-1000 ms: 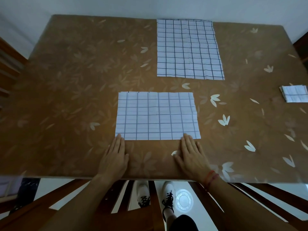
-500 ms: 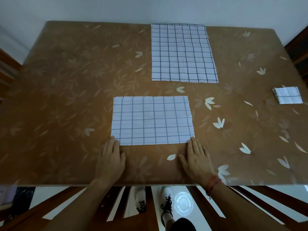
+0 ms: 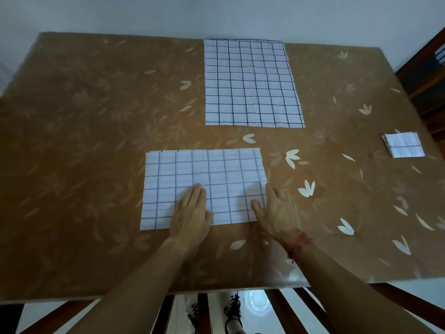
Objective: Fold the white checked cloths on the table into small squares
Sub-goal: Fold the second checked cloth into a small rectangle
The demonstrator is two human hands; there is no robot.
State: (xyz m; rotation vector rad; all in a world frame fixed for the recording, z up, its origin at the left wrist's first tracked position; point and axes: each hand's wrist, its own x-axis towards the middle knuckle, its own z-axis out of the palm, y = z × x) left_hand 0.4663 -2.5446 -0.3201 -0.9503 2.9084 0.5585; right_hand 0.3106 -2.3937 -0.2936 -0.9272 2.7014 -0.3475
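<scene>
2 bare forearms are reaching in from the bottom edge of the view, left forearm (image 3: 134, 285) angling up to the right, right forearm (image 3: 337, 283) angling up to the left. Left hand (image 3: 192, 213) is lying palm down, fingers (image 3: 198, 194) straight and together. Right hand (image 3: 277, 213) is lying palm down near it, fingers slightly spread, thumb (image 3: 256, 206) pointing toward the left hand; the right wrist is wearing 1 red string band (image 3: 299, 242).
</scene>
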